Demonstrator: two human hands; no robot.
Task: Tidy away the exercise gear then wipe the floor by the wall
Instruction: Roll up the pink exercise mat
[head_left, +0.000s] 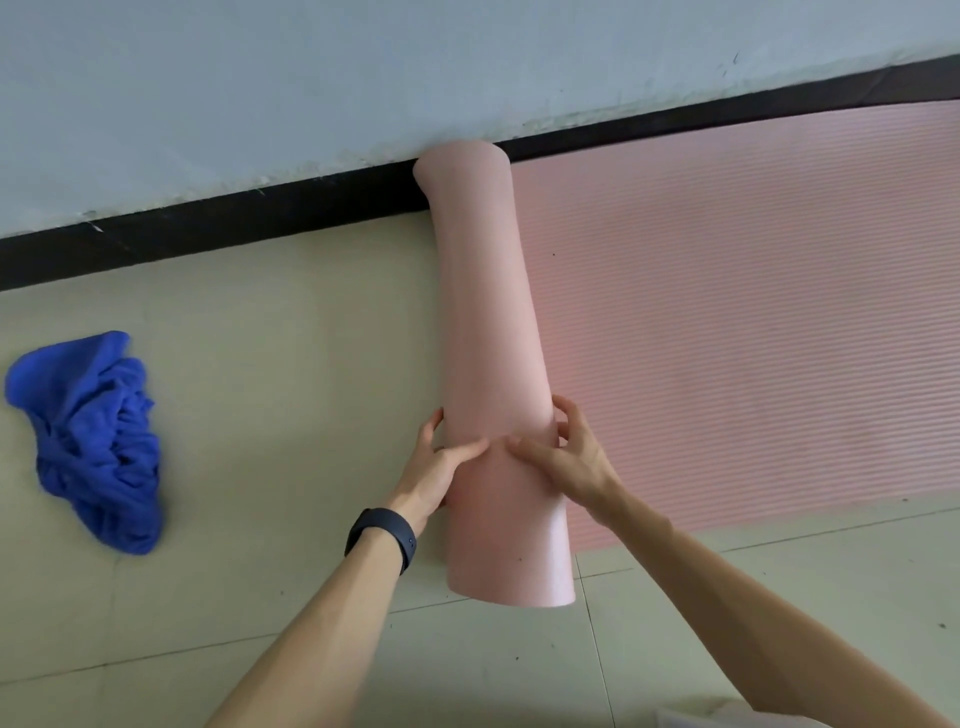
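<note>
The mat (488, 322) lies half rolled on the floor (260, 338), its far end at the foot of the wall (260, 78). I judge it light, springy foam, apt to unroll. The left hand (434, 467) and right hand (566, 460) clasp the roll below its middle, fingers (567, 410) curled round its sides.

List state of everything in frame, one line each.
pink mat: partly rolled, rest flat on the floor
left hand: grips the mat's rolled part
right hand: grips the mat's rolled part
blue cloth: crumpled on the floor, untouched
wristband: worn on left wrist
</note>
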